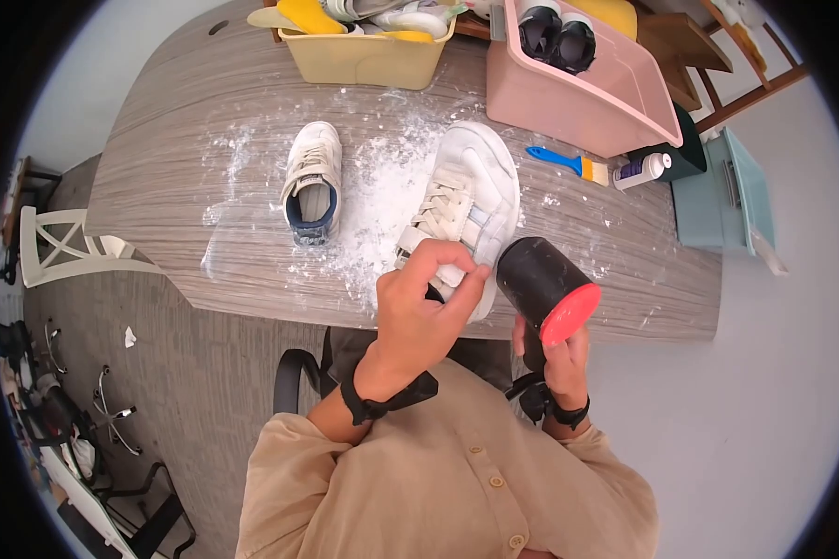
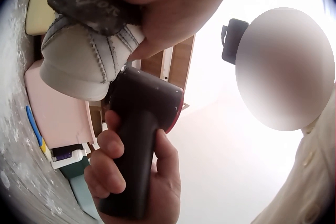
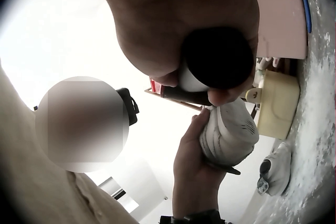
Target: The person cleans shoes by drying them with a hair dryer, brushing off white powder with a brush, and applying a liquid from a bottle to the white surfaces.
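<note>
My left hand (image 1: 419,312) grips a white lace-up sneaker (image 1: 480,168) at its ankle end, toe pointing away from me. In the left wrist view a dark, lettered tongue (image 2: 92,6) sticks out under that hand. My right hand (image 1: 569,361) has its fingers wrapped round the handle of a black hair dryer (image 1: 536,275) with a red end. The dryer's black end is right beside the sneaker's side, while the red end faces me. The matching sneaker (image 1: 313,177), dark blue inside, sits upright on the table to the left.
White powder (image 1: 378,177) is scattered over the wood-grain table (image 1: 168,158). Behind stand a yellow bin (image 1: 364,63) of items and a pink bin (image 1: 569,116) with black objects. A blue-handled brush (image 1: 564,160) and a white bottle (image 1: 639,172) lie right, near a teal box (image 1: 713,210).
</note>
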A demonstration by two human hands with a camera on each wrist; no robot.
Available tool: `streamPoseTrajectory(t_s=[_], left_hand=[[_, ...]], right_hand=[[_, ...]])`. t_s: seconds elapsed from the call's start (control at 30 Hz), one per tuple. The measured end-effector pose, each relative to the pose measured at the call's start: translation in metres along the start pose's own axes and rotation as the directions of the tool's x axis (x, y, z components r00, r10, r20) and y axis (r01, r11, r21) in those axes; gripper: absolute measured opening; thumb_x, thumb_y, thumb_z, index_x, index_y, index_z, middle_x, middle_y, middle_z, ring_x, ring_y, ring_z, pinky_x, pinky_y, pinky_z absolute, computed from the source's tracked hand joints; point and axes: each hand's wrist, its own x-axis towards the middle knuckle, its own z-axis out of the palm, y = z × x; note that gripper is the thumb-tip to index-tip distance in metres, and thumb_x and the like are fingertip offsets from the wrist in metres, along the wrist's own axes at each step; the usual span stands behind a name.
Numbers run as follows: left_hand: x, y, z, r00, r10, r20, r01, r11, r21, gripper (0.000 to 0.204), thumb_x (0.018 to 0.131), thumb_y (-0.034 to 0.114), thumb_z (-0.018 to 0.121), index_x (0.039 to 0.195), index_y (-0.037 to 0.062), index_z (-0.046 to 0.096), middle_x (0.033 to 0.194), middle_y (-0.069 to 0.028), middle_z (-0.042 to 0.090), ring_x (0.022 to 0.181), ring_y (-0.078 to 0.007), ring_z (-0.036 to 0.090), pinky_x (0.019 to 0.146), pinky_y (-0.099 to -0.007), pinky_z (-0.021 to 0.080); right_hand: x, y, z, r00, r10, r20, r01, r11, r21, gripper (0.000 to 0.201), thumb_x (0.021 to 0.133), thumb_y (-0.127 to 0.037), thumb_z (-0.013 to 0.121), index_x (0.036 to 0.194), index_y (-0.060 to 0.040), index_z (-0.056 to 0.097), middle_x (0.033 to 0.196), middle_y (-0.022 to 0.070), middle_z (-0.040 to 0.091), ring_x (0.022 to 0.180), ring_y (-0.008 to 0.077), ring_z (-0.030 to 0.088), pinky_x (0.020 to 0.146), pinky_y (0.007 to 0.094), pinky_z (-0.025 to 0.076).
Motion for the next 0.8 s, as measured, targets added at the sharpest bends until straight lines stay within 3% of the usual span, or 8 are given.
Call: streamPoseTrajectory(t_s=[0.07,0.17,0.27,0.4,0.57,0.8], left_hand=[[0.000,-0.001,-0.001,1.000,-0.001,-0.009,0.001,1.000,0.002,0.015,0.079,0.002,0.068,0.084,0.0061,0.056,0.068,-0.0004,0.060,0.042,-0.0049,0.045,0.039,-0.0221,0.033],[0.000,-0.002,-0.002,1.000,0.001,-0.010,-0.001,1.000,-0.012,0.015,0.079,0.002,0.068,0.084,0.0062,0.055,0.066,-0.0003,0.059,0.042,-0.0050,0.045,0.039,-0.0221,0.032],[0.000,0.000,-0.001,1.000,0.000,-0.020,-0.001,0.999,-0.034,0.015,0.079,0.001,0.067,0.083,0.0060,0.054,0.064,-0.0005,0.058,0.042,-0.0048,0.045,0.039,-0.0218,0.032],[0.002,0.000,-0.002,0.996,0.063,-0.056,-0.063,0.998,-0.003,0.016,0.079,0.001,0.068,0.083,0.0057,0.054,0.062,-0.0003,0.055,0.041,-0.0046,0.042,0.038,-0.0222,0.029],[0.003,-0.004,-0.004,0.987,0.109,-0.119,-0.106,0.994,0.033,0.016,0.079,0.002,0.069,0.082,0.0055,0.054,0.062,0.0006,0.053,0.039,-0.0044,0.036,0.037,-0.0230,0.026],[0.002,-0.002,-0.001,0.979,0.109,-0.175,-0.102,0.994,0.045,0.016,0.079,0.003,0.070,0.082,0.0056,0.054,0.062,0.0015,0.054,0.039,-0.0038,0.033,0.037,-0.0222,0.025]], right_hand=[[-0.002,0.002,-0.002,1.000,0.010,0.016,-0.010,1.000,0.005,0.059,0.089,-0.041,0.053,0.119,0.0097,0.047,0.089,0.0130,0.058,0.061,0.0158,0.055,0.055,0.0272,0.043],[-0.002,-0.003,0.000,1.000,-0.012,0.024,0.010,0.995,0.096,0.020,0.090,-0.016,0.049,0.092,0.0036,0.055,0.075,0.0099,0.059,0.067,0.0154,0.056,0.062,0.0276,0.045],[-0.007,0.004,-0.002,1.000,-0.003,0.011,0.002,1.000,0.026,0.059,0.089,-0.039,0.053,0.120,0.0102,0.046,0.088,0.0134,0.058,0.060,0.0156,0.054,0.054,0.0272,0.043],[-0.015,0.010,-0.010,0.997,-0.020,0.077,0.028,0.994,-0.102,0.051,0.087,-0.029,0.051,0.118,0.0110,0.048,0.082,0.0128,0.060,0.059,0.0148,0.054,0.053,0.0270,0.043],[-0.024,0.007,-0.012,0.991,0.013,0.135,0.001,0.995,-0.103,0.042,0.082,-0.016,0.050,0.114,0.0115,0.051,0.080,0.0122,0.062,0.061,0.0148,0.057,0.052,0.0268,0.044],[-0.027,-0.006,-0.009,0.980,0.021,0.197,0.013,0.985,-0.171,0.028,0.077,-0.007,0.054,0.102,0.0067,0.060,0.089,0.0108,0.065,0.078,0.0166,0.062,0.069,0.0280,0.048]])
